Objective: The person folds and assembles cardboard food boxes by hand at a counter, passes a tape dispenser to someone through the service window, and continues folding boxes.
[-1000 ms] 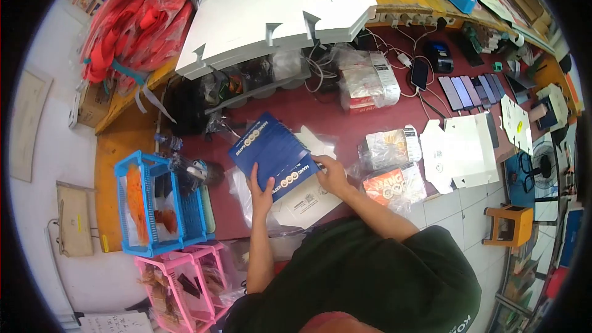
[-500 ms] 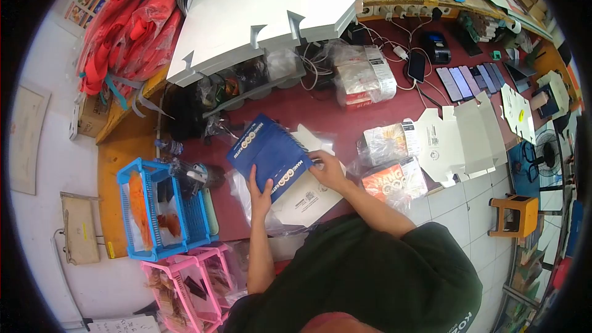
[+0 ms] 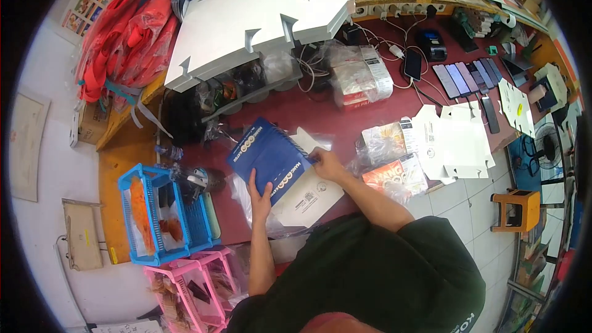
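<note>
A stack of blue printed sheets lies tilted over a white cardboard piece and clear plastic on the dark red table. My left hand rests on the lower edge of the blue stack, thumb and fingers spread apart. At the stack's right edge, my right hand has its fingers closed on the edges of the blue sheets. Just right of that hand are a plastic-wrapped pack and an orange-printed pack.
Stacked white cardboard covers the shelf above. A blue basket and a pink basket stand at the left. Several phones and flat white cardboard lie at the right, with cables behind. An orange stool is on the floor.
The view has shifted slightly. The white cardboard at the right has changed position, uncovering a dark phone beside it. Both hands remain at the blue stack.
</note>
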`<state>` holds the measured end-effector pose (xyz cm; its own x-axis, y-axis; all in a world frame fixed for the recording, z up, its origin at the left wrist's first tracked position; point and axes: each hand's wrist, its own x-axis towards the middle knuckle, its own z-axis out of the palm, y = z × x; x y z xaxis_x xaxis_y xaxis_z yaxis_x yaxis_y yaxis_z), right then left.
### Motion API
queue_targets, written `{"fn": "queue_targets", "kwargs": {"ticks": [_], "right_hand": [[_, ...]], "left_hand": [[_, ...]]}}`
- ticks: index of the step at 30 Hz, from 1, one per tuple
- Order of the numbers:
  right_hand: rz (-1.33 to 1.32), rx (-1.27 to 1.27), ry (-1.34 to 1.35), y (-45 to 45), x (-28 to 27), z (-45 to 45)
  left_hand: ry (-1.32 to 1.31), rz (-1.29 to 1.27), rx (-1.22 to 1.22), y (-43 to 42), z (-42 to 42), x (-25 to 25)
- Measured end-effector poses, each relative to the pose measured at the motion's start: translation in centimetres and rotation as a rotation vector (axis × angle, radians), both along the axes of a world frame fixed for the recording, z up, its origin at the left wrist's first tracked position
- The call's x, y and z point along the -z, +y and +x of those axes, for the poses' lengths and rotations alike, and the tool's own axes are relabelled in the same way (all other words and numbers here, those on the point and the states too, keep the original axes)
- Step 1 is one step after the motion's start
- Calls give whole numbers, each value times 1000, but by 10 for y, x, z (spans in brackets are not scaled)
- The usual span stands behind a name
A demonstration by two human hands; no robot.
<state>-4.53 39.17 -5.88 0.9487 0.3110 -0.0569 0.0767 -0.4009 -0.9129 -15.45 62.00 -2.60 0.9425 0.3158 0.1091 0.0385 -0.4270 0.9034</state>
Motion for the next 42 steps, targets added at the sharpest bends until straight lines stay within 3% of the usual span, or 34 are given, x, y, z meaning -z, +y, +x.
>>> {"fn": "queue_targets", "kwargs": {"ticks": [5, 7, 8, 10, 11, 13, 17, 22, 26, 29, 31, 32, 34, 36, 38, 42], "right_hand": [[12, 90, 24, 4, 12, -7], [-107, -112, -192, -6, -5, -3], [-107, -115, -195, -12, -3, 2], [-351, -267, -385, -22, 7, 9], [-352, -265, -379, -21, 10, 12], [-394, -308, -268, -18, 13, 19], [-402, -321, -218, -16, 10, 21], [-458, -256, -308, -11, 15, 22], [-534, -271, -306, -7, 12, 29], [-585, -335, -234, -9, 0, 34], [-418, -277, -481, -18, -13, 35], [-417, -285, -484, -23, -25, 36], [-361, -508, -545, -35, -62, 44], [-482, -645, -425, -32, -82, 47], [-407, -712, -520, -26, -89, 49], [-460, -701, -539, -20, -83, 50]], "left_hand": [[42, 74, 1, -2, -2, -2], [-149, -250, -72, -3, -13, 15], [-153, -250, -76, -3, -21, 25], [-104, -119, 131, -1, -42, 43], [-99, -119, 134, -4, -46, 47], [118, 201, 19, -12, -53, 56], [235, 160, -160, -20, -46, 60], [339, 333, -332, -25, -43, 63], [262, 378, -372, -26, -40, 67], [234, 265, -333, -26, -39, 55], [-41, 20, -303, -28, -43, 43], [-43, 19, -312, -24, -46, 31], [-234, 499, -175, -13, -49, -1], [-232, 436, -135, -6, -49, -16], [-151, 330, -2, 3, -46, -14], [-164, 339, -20, 2, -46, -9]]}}
